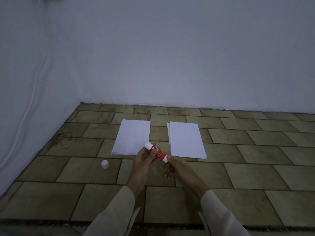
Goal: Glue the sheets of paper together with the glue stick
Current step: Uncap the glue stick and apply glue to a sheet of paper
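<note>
A red glue stick [158, 153] with white ends is held slanted between both hands, just in front of the papers. My left hand [144, 160] grips its red barrel near the upper white tip. My right hand [173, 167] pinches the lower white end. Its white cap [105, 164] stands off the stick on the floor to the left. Two small stacks of white paper lie flat on the tiles: the left stack [132, 137] and the right stack [185, 139], with a gap between them.
Everything sits on a floor of brownish tiles [238, 167]. White walls close the space at the back [170, 65] and on the left, where a white cable [29, 106] runs down. A rug or mat edge [51, 223] lies along the near side.
</note>
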